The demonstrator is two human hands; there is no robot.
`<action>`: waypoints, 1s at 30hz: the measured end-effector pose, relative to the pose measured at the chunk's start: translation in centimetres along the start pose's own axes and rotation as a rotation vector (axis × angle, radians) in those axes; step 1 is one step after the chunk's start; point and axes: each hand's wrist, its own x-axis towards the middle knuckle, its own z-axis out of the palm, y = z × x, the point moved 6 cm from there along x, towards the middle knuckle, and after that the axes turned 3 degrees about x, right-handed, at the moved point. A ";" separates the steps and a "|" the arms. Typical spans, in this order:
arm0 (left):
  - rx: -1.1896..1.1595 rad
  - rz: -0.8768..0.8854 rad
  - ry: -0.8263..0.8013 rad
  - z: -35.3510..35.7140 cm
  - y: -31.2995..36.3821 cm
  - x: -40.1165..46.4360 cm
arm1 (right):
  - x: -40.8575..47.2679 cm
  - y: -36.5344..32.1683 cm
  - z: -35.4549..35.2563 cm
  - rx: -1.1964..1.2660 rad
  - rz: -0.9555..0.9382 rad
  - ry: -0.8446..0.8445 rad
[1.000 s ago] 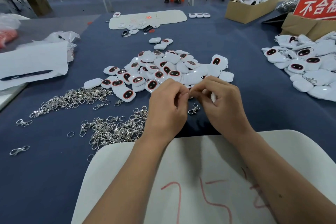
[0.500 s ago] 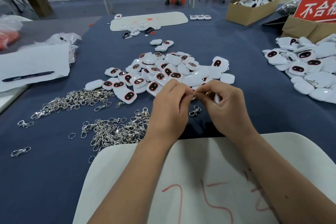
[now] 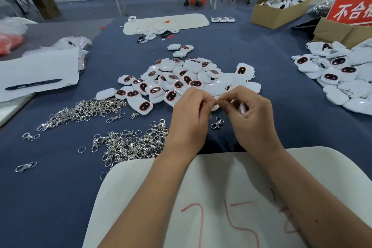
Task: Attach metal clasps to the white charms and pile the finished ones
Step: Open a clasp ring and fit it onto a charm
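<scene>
Above the blue bench (image 3: pixel 261 50), the left hand (image 3: pixel 189 119) and right hand (image 3: pixel 251 119) meet fingertip to fingertip, each grip pinching a small ring (image 3: pixel 217 102); the right palm also cradles a white charm (image 3: pixel 243 108). A clasp (image 3: pixel 217 123) dangles below. Loose charms (image 3: pixel 181 80) are heaped beyond. The white mat (image 3: pixel 221 177) reads "75"; the red sign (image 3: pixel 352 9) shows "不合".

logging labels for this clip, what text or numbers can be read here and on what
"不合", cut off by the frame edge: red sign by the boxes, far right.
"75", red handwriting: near white board.
Red marks at its right edge: not readable.
Red scribble on far white board: too small.
</scene>
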 end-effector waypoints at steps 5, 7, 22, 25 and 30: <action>-0.054 0.014 0.058 0.1 0.4 -0.2 | -0.3 0.5 0.3 0.206 0.159 0.038; -0.042 0.018 0.067 0.0 0.4 -0.2 | -0.2 0.7 0.5 0.226 0.172 0.018; 0.134 -0.020 -0.034 0.3 -0.9 -0.1 | -0.2 3.7 0.5 0.279 0.492 0.061; 0.150 0.008 -0.112 0.9 -0.9 -0.2 | -0.2 3.6 -0.4 0.278 0.410 0.177; 0.137 0.094 -0.189 1.4 0.0 -0.4 | -0.2 3.8 -0.7 0.366 0.396 0.223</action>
